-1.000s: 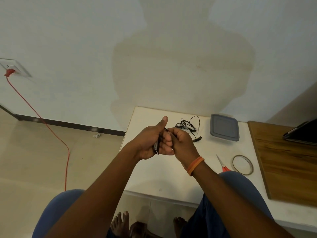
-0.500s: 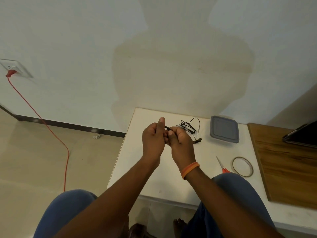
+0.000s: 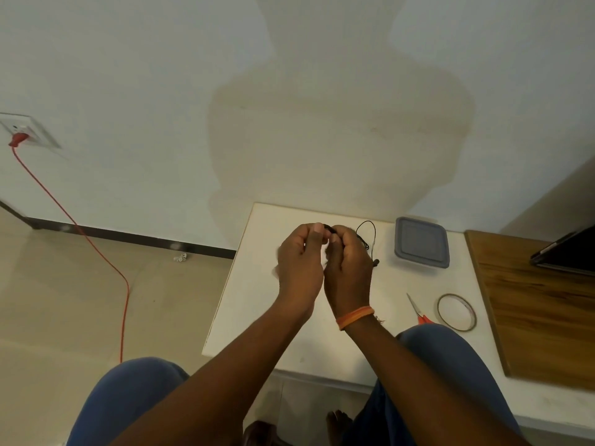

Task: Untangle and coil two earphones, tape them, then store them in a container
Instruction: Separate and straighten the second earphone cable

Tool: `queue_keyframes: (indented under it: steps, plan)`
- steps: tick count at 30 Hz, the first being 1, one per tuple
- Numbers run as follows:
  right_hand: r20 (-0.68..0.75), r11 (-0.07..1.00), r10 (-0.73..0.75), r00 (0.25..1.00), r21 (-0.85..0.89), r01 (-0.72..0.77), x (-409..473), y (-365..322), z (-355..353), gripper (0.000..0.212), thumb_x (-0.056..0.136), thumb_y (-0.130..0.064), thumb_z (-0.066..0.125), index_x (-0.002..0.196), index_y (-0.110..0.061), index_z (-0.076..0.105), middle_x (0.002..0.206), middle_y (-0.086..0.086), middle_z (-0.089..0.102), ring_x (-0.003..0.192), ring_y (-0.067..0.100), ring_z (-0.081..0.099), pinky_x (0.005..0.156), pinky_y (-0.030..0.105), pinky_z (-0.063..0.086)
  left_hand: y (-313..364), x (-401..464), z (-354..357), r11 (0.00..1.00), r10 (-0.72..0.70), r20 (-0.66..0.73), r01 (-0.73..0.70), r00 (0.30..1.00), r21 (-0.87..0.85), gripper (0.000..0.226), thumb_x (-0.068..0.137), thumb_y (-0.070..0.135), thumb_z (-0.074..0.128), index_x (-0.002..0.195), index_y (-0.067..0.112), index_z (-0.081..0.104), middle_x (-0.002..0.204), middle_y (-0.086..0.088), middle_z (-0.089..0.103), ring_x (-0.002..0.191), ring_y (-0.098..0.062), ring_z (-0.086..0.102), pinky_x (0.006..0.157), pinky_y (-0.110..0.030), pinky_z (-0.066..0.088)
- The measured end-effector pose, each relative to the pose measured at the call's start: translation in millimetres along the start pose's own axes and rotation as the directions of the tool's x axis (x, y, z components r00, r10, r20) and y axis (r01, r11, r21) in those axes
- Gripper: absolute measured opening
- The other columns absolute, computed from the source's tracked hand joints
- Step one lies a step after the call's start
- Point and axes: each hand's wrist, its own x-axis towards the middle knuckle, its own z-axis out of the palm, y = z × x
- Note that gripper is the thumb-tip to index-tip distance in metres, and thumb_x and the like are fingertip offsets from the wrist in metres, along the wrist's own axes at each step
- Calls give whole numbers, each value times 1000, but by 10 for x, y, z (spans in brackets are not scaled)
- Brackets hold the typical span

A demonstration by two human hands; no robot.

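Observation:
My left hand (image 3: pixel 299 265) and my right hand (image 3: pixel 349 268) are held close together above the white table (image 3: pixel 257 300). Both pinch a black earphone cable (image 3: pixel 329 227), of which only a short loop shows between the fingertips. A second black earphone (image 3: pixel 370 239) lies tangled on the table just behind my right hand, partly hidden by it. To the right stands a grey lidded container (image 3: pixel 421 243). A ring of tape (image 3: pixel 456 312) and red-handled scissors (image 3: pixel 417 309) lie near the front right.
A wooden board (image 3: pixel 541 313) covers the table's right side, with a dark tablet (image 3: pixel 566 252) on it. A red cord (image 3: pixel 96 252) runs from a wall socket (image 3: pixel 22 130) across the floor on the left. My knees sit under the table's front edge.
Both hands have risen and moved away from me toward the far side of the table, still together on the cable. My left thumb has folded down onto the cable.

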Motion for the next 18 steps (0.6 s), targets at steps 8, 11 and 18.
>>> queue_keyframes:
  steps: [8,11,18]
  plan:
    - [123,920,336,934,172,-353,-54,-41,14,23,101,-9,43,104,-9,66,92,2,68,84,14,64,81,39,57,-73,-36,8,942,-238,68,247,969,-226,30,104,23,46,91,12,71,89,-2,74,82,-11,68,66,-23,54]
    - [191,877,394,899,215,-430,-98,-84,53,24,99,-10,46,106,-13,70,95,-6,69,94,12,65,83,17,51,-91,-1,53,866,-340,45,331,939,-375,28,106,22,41,104,5,63,105,-4,71,99,-17,66,79,-23,54]
    - [414,865,314,855,245,-437,-106,-43,-3,31,100,-16,51,128,-22,62,106,-7,71,103,6,66,91,21,51,-116,48,-32,801,-359,159,391,920,-452,26,106,29,41,101,14,61,91,0,66,90,-13,63,77,-25,54]
